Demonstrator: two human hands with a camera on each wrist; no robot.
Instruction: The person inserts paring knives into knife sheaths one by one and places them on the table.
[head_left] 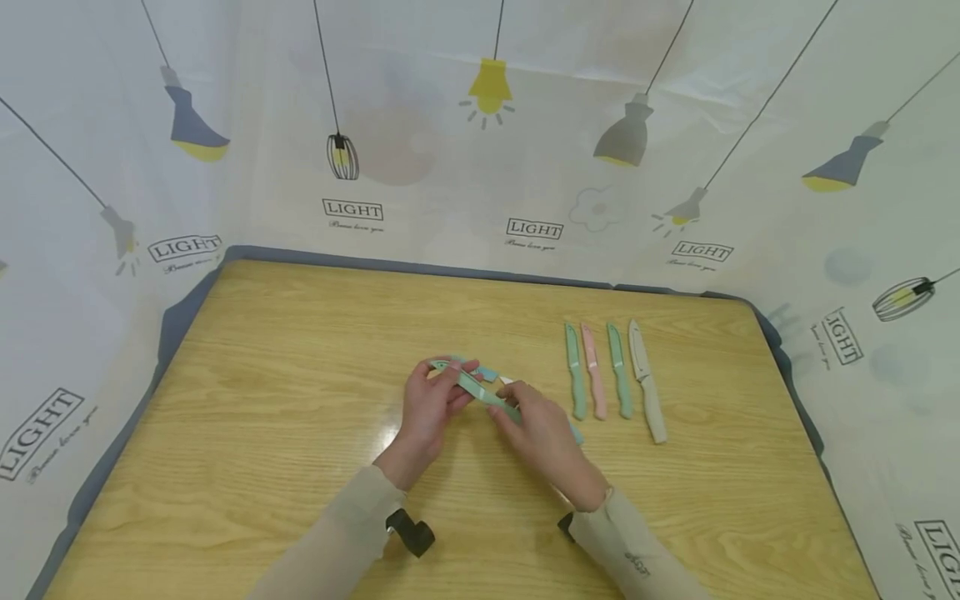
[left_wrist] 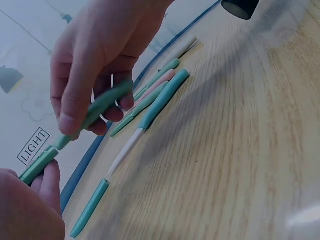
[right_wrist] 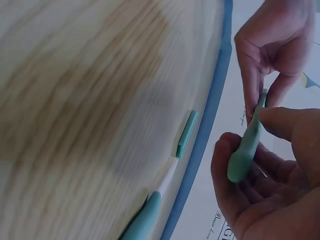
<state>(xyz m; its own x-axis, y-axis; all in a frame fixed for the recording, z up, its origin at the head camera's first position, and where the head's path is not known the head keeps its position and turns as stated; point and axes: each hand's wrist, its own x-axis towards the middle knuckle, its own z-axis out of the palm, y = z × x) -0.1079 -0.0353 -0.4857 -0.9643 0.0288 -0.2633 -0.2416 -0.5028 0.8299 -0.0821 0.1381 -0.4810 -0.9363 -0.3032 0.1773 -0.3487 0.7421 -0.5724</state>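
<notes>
Above the middle of the table, my left hand [head_left: 429, 408] pinches the light green sheath [head_left: 472, 386] of a small knife. My right hand [head_left: 546, 437] holds that knife's green handle [left_wrist: 102, 106] between thumb and fingers. Sheath and handle are in line, with a narrow gap between them in the left wrist view; the blade is mostly hidden. Beneath the hands lies a blue-green knife [left_wrist: 164, 100] with its white blade [left_wrist: 126, 151] bare. Its separate sheath [left_wrist: 90, 210] rests just off the blade's tip.
To the right, a row of sheathed knives lies on the wooden table [head_left: 300, 350]: a green knife [head_left: 577, 387], a pink knife [head_left: 595, 383], another green knife [head_left: 623, 387] and a larger beige-handled knife [head_left: 652, 408]. A printed curtain [head_left: 450, 192] surrounds the table's edges.
</notes>
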